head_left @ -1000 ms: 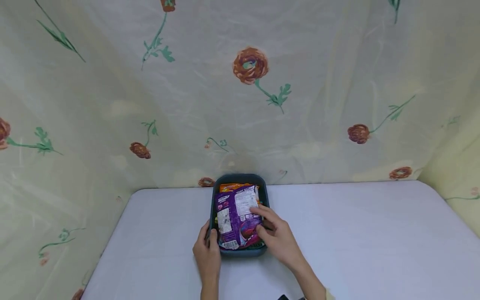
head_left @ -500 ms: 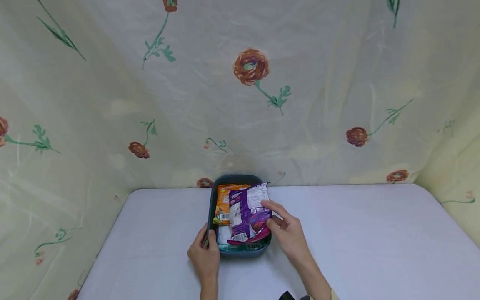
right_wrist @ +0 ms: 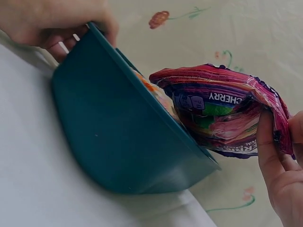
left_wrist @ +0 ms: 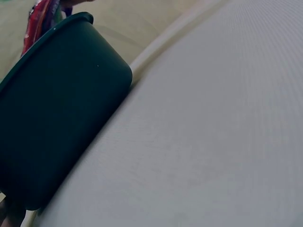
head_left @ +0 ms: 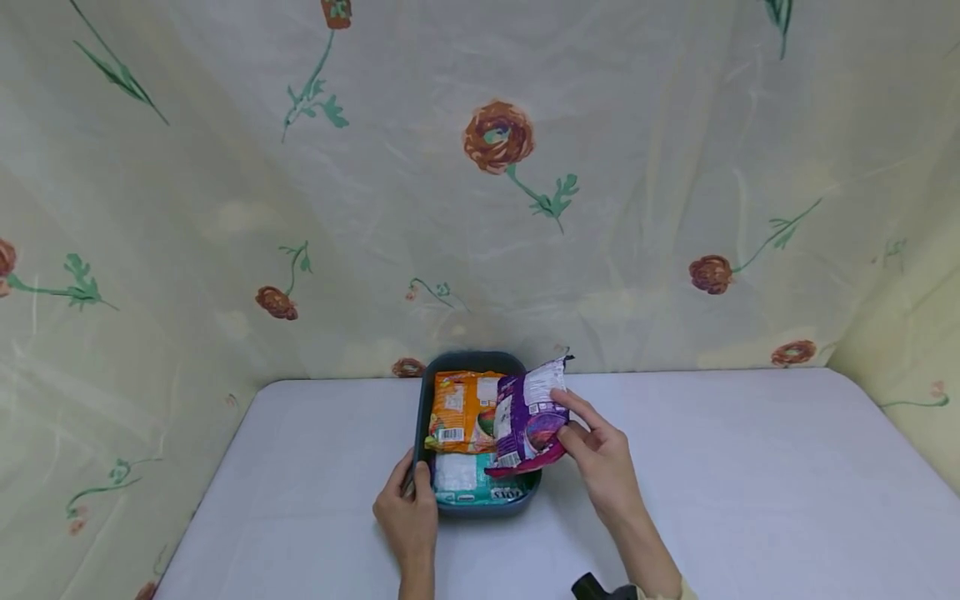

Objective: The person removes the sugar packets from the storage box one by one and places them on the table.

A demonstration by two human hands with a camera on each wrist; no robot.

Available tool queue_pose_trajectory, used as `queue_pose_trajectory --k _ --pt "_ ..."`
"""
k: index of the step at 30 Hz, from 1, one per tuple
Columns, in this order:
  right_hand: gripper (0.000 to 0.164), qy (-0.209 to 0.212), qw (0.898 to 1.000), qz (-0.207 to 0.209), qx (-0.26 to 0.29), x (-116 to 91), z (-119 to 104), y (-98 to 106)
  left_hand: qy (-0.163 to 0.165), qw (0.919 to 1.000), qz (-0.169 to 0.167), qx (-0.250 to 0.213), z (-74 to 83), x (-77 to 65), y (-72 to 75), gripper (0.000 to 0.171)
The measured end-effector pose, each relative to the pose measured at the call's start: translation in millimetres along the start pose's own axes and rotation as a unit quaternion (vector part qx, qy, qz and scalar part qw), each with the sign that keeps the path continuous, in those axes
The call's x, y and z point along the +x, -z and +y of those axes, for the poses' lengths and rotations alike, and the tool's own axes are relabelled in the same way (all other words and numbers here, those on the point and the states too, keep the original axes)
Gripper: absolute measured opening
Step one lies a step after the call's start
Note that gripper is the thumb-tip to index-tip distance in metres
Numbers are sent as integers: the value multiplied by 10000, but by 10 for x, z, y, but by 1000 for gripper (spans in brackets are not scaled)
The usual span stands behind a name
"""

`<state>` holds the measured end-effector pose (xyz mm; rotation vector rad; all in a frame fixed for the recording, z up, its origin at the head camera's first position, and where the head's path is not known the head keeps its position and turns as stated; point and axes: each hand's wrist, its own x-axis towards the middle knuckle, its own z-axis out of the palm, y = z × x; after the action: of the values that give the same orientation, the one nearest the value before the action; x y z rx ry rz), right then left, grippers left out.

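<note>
A dark teal plastic basin stands on the white table. My left hand grips its near left rim, thumb on the inner side and fingers outside. My right hand pinches a purple candy bag by its right edge. That bag is tilted and raised over the basin's right rim; in the right wrist view the thumb and fingers squeeze its crimped side. Inside the basin lie an orange candy bag and, nearer me, a teal-and-white bag. The purple bag covers part of both.
The white table stretches to both sides of the basin. A cream curtain with printed flowers hangs behind the table's far edge. A black strap or device shows at the right wrist.
My right hand has lifted the purple candy bag and drawn it to the right, uncovering the orange and teal-and-white bags. My left hand keeps its grip on the rim.
</note>
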<state>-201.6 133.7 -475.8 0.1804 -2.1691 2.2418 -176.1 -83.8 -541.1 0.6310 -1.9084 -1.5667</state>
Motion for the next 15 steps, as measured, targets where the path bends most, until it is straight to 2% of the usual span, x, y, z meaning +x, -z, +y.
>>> queue_pose_trajectory --k 15 --pt "45 -70 9982 373 472 59 -41 202 118 9998 -149 -21 -3 7 24 27"
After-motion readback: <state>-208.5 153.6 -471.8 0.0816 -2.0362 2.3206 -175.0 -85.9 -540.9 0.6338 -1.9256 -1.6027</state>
